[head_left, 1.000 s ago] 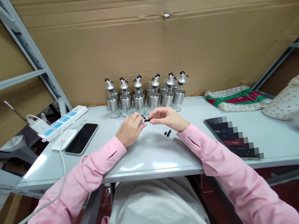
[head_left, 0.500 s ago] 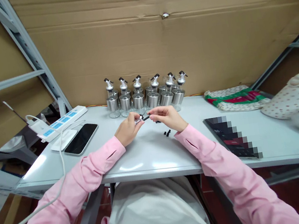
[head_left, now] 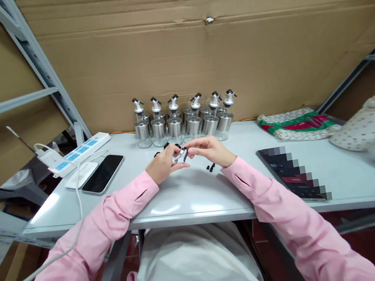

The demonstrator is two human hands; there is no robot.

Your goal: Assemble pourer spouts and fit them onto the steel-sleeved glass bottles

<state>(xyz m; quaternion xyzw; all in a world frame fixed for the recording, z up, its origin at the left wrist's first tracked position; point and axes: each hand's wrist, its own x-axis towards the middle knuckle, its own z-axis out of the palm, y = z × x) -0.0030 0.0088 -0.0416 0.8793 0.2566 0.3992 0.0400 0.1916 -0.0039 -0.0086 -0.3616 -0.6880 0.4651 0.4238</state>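
Note:
My left hand (head_left: 160, 167) is closed around a white pourer spout (head_left: 178, 157), much like those on the bottles, with the thumb stretched below it. From the other side, my right hand (head_left: 214, 150) pinches a dark elongated piece (head_left: 185, 155) at the spout's end. Fingers partly cover both parts, and I cannot tell whether they are joined. Several small black parts (head_left: 212, 168) lie on the table below my right hand. More black bits show just behind my left fingers. Beyond the hands stand glass bottles with steel sleeves (head_left: 175, 127), the front ones topped by white spouts with black levers.
On the left of the table (head_left: 182, 198) lie a phone (head_left: 103, 174), a white charger with a cable and a power strip (head_left: 81, 153). To the right are a dark tablet-like device (head_left: 285, 172), a green and red package (head_left: 295, 124) and a spotted flask (head_left: 366, 121). Cardboard stands behind.
The white spout has turned in my left hand and now shows more. The dark piece has swung from nearly level to a steep tilt beside it. My left thumb has straightened.

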